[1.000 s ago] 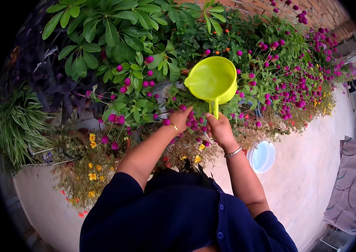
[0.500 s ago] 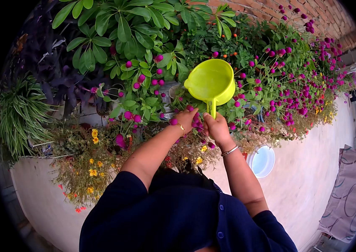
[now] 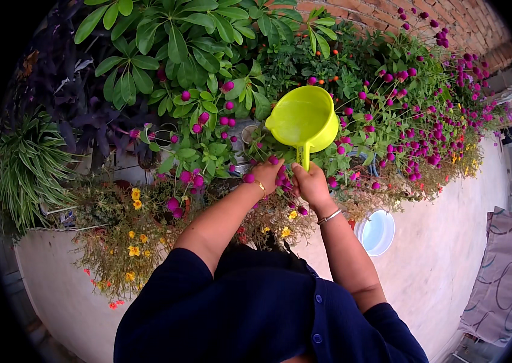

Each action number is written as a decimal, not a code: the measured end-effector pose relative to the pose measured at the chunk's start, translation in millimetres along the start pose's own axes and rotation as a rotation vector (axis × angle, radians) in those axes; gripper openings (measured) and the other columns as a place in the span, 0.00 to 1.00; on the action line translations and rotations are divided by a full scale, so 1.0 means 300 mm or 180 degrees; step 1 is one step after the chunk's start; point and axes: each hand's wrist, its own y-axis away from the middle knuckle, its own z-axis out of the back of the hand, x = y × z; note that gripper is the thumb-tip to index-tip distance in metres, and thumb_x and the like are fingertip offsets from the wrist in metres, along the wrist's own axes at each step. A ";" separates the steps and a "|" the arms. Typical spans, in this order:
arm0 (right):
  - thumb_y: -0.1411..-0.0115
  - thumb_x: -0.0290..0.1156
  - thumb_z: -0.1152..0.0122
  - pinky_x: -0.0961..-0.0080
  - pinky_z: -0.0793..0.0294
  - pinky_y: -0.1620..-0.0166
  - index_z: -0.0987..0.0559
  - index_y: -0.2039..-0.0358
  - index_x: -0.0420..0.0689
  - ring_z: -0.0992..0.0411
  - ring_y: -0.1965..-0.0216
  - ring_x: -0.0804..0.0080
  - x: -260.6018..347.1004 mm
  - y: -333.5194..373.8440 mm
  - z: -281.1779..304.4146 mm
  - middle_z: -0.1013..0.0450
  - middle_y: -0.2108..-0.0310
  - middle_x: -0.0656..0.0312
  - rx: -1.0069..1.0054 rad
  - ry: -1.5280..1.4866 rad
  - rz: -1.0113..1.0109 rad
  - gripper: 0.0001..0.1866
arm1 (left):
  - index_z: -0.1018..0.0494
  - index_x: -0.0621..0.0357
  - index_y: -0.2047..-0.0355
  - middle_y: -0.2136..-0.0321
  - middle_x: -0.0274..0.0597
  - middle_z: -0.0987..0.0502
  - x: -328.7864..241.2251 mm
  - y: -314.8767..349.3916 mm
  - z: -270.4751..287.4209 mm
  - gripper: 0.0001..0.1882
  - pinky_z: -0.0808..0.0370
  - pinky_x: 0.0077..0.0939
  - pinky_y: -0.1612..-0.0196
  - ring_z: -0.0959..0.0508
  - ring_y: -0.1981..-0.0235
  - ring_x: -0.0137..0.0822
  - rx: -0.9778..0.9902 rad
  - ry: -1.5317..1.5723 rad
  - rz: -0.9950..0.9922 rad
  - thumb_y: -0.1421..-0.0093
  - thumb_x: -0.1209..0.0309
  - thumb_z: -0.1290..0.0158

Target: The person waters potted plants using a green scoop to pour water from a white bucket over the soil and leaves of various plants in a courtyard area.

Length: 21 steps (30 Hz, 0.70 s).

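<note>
Fingers of my right hand point(image 3: 311, 183) clench the yellow-green scoop's point(image 3: 303, 120) handle; my left hand point(image 3: 268, 175) curls among magenta flowers point(image 3: 186, 178) beside it.

The water scoop point(image 3: 304, 121) is lime green. Globe flowers point(image 3: 413, 115) are magenta, small blooms point(image 3: 134, 196) yellow, broad leaves point(image 3: 171, 42) green. The sleeve point(image 3: 220, 302) is navy; the basin point(image 3: 377, 232) is white and pale blue.

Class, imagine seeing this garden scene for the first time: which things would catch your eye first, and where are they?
A bright lime-green plastic jug stands out at centre, its handle held by the right hand, the left hand beside it. Magenta globe flowers spread to the right, and small yellow flowers dot the lower left.
</note>
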 end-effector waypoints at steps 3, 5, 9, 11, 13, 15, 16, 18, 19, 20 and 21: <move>0.40 0.34 0.50 0.81 0.41 0.86 0.35 0.77 0.42 0.40 0.91 0.78 0.003 0.003 -0.005 0.38 0.88 0.66 -0.0055 0.0080 -0.0003 0.11 | 0.44 0.44 0.44 0.64 0.49 0.27 -0.006 -0.002 0.003 0.36 0.28 0.37 0.63 0.25 0.64 0.47 0.0068 -0.0046 0.0054 0.54 0.67 0.45; 0.40 0.34 0.50 0.80 0.41 0.87 0.34 0.77 0.42 0.40 0.91 0.77 0.006 0.005 -0.008 0.38 0.88 0.66 -0.0083 0.0113 -0.0006 0.12 | 0.45 0.43 0.43 0.64 0.49 0.27 -0.009 -0.001 0.010 0.36 0.28 0.37 0.63 0.25 0.63 0.47 0.0168 -0.0018 0.0095 0.54 0.67 0.45; 0.40 0.34 0.50 0.80 0.40 0.87 0.34 0.76 0.42 0.40 0.91 0.77 0.013 0.007 -0.013 0.37 0.88 0.66 -0.0112 0.0152 -0.0046 0.11 | 0.45 0.43 0.43 0.63 0.49 0.27 -0.009 0.005 0.013 0.35 0.28 0.37 0.62 0.25 0.63 0.47 0.0131 0.0015 0.0094 0.53 0.67 0.45; 0.40 0.34 0.50 0.80 0.40 0.87 0.34 0.76 0.41 0.40 0.91 0.77 0.010 0.005 -0.012 0.37 0.88 0.66 -0.0125 0.0173 -0.0047 0.11 | 0.44 0.43 0.44 0.62 0.49 0.27 -0.007 0.003 0.008 0.35 0.28 0.38 0.62 0.25 0.62 0.47 0.0136 0.0062 0.0092 0.53 0.67 0.46; 0.40 0.34 0.50 0.80 0.40 0.86 0.34 0.76 0.41 0.40 0.91 0.77 0.007 0.005 -0.009 0.37 0.88 0.66 -0.0147 0.0142 -0.0012 0.11 | 0.44 0.43 0.44 0.62 0.49 0.27 -0.011 0.001 0.008 0.35 0.28 0.38 0.61 0.25 0.62 0.47 0.0136 0.0064 0.0085 0.53 0.68 0.46; 0.40 0.34 0.50 0.80 0.40 0.86 0.34 0.75 0.41 0.40 0.91 0.78 0.009 0.007 -0.008 0.37 0.88 0.66 -0.0173 0.0201 -0.0009 0.11 | 0.44 0.44 0.44 0.62 0.49 0.27 -0.009 0.002 0.004 0.34 0.28 0.38 0.61 0.25 0.62 0.47 0.0136 0.0067 0.0087 0.53 0.68 0.46; 0.40 0.34 0.50 0.81 0.40 0.86 0.34 0.75 0.41 0.39 0.91 0.78 0.011 0.009 -0.007 0.37 0.87 0.66 -0.0199 0.0259 -0.0005 0.11 | 0.44 0.44 0.44 0.61 0.49 0.27 -0.006 0.001 -0.003 0.34 0.28 0.38 0.61 0.26 0.61 0.48 0.0110 0.0059 0.0080 0.53 0.68 0.46; 0.41 0.34 0.50 0.81 0.40 0.86 0.34 0.75 0.41 0.39 0.91 0.78 0.014 0.011 -0.005 0.37 0.87 0.66 -0.0239 0.0328 -0.0011 0.11 | 0.44 0.44 0.44 0.61 0.49 0.28 -0.005 0.001 -0.005 0.34 0.28 0.38 0.61 0.26 0.61 0.48 0.0087 0.0050 0.0065 0.53 0.68 0.46; 0.41 0.34 0.50 0.81 0.40 0.86 0.34 0.74 0.41 0.39 0.90 0.78 0.014 0.012 -0.004 0.36 0.87 0.66 -0.0275 0.0398 -0.0016 0.11 | 0.43 0.44 0.44 0.60 0.49 0.28 -0.005 0.002 -0.007 0.34 0.28 0.38 0.61 0.26 0.61 0.48 0.0081 0.0046 0.0071 0.53 0.68 0.46; 0.41 0.34 0.50 0.81 0.40 0.86 0.34 0.74 0.41 0.39 0.90 0.78 0.013 0.013 -0.001 0.36 0.87 0.66 -0.0283 0.0396 -0.0016 0.11 | 0.43 0.44 0.44 0.60 0.49 0.28 -0.006 0.002 -0.006 0.34 0.28 0.37 0.61 0.26 0.61 0.47 0.0074 0.0041 0.0073 0.53 0.68 0.46; 0.41 0.34 0.49 0.81 0.40 0.86 0.34 0.74 0.41 0.39 0.90 0.79 0.008 0.013 0.003 0.36 0.86 0.66 -0.0283 0.0369 -0.0024 0.11 | 0.43 0.44 0.44 0.60 0.49 0.28 -0.004 0.001 -0.008 0.34 0.28 0.37 0.61 0.26 0.61 0.47 0.0078 0.0040 0.0064 0.53 0.68 0.46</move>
